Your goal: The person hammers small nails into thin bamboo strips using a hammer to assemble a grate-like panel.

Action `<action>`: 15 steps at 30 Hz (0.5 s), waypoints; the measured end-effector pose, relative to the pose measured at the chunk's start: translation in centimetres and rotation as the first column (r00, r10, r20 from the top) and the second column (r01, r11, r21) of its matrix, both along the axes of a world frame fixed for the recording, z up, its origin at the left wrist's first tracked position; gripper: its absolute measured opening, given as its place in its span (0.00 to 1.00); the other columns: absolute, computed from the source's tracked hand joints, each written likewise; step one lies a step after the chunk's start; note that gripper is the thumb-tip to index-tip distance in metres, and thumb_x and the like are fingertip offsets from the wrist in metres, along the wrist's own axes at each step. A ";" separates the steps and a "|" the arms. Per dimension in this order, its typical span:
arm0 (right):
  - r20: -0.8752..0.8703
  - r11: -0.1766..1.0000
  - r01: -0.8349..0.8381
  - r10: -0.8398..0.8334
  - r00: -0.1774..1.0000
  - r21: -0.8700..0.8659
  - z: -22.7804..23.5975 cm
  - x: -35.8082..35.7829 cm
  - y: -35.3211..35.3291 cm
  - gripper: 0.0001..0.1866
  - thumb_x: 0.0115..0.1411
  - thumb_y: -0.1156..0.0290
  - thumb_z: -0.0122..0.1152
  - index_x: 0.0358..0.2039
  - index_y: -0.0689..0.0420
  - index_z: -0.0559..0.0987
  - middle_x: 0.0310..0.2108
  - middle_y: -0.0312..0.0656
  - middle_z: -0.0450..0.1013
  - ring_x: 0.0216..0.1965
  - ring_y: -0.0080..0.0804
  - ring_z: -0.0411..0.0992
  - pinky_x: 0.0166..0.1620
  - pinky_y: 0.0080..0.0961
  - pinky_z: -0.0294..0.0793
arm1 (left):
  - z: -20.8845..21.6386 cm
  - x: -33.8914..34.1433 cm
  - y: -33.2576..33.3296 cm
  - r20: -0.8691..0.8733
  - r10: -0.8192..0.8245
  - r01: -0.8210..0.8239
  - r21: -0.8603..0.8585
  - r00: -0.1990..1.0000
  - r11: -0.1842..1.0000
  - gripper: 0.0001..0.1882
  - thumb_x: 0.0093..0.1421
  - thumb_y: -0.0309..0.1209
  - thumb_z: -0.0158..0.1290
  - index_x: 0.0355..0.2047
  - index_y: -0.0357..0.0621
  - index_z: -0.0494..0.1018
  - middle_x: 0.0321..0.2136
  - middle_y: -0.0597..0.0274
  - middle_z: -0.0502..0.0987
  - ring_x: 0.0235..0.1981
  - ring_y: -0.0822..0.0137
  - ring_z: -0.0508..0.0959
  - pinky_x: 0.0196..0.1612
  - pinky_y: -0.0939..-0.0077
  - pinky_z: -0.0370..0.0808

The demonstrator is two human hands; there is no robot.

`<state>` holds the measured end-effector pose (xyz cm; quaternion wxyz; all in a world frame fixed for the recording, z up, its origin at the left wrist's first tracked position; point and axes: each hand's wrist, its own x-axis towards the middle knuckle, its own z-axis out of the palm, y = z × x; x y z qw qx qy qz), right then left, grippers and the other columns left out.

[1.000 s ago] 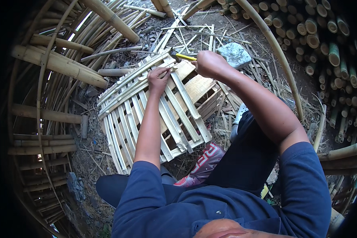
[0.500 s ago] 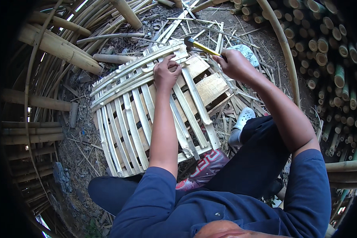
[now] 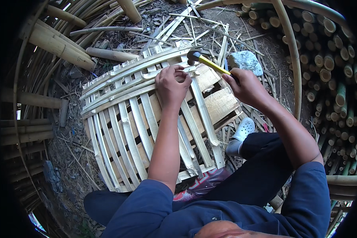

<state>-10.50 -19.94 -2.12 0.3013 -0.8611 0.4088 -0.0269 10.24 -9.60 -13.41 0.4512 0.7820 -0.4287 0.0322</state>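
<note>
In front of me lies a lattice panel of split bamboo slats (image 3: 125,123), with several strips running across them near its far edge. My left hand (image 3: 173,86) rests over one of these cross strips (image 3: 125,94), right of the panel's middle. Its thumb and fingers curl together in a pinch; whatever they hold is too small or hidden to name. My right hand (image 3: 246,86) is closed around the yellow handle of a hammer (image 3: 212,64). The hammer's dark head hovers by the strips' right end, beyond and right of my left hand.
Wooden boards (image 3: 217,104) lie under the panel. A pale stone (image 3: 246,62) sits beyond my right hand. Cut bamboo poles (image 3: 325,75) are stacked at right, and thick bamboo posts (image 3: 61,47) stand at left. Bamboo scraps litter the ground.
The whole view has shifted a little. My right hand has come nearer to me with the hammer, uncovering more of the stone. My left hand's fingers have curled differently over the strip.
</note>
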 end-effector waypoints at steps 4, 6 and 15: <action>0.021 0.999 -0.016 0.017 1.000 -0.042 -0.2 -0.5 -0.4 0.21 0.71 0.57 0.58 0.36 0.66 0.81 0.21 0.56 0.75 0.24 0.53 0.75 0.32 0.46 0.72 | 0.3 -0.7 -0.2 0.051 -0.022 0.020 0.047 0.998 0.999 0.08 0.49 0.32 0.65 0.30 0.50 0.81 0.32 0.69 0.84 0.49 0.63 0.78 0.61 0.61 0.68; 0.010 1.000 -0.013 0.013 1.000 -0.004 0.1 0.0 -0.3 0.20 0.71 0.57 0.58 0.36 0.66 0.81 0.22 0.56 0.75 0.24 0.54 0.75 0.33 0.47 0.72 | 0.0 0.0 0.0 0.063 -0.020 0.018 0.032 0.998 0.999 0.07 0.48 0.31 0.65 0.29 0.51 0.81 0.34 0.70 0.83 0.49 0.63 0.78 0.60 0.61 0.69; -0.008 0.999 -0.039 0.039 0.999 0.011 -0.3 0.0 -0.1 0.18 0.71 0.59 0.58 0.37 0.64 0.79 0.23 0.57 0.75 0.27 0.59 0.76 0.34 0.49 0.72 | 0.2 -0.1 0.0 0.049 0.011 -0.013 0.050 0.999 0.999 0.07 0.45 0.31 0.67 0.26 0.52 0.83 0.37 0.67 0.83 0.51 0.60 0.77 0.61 0.60 0.69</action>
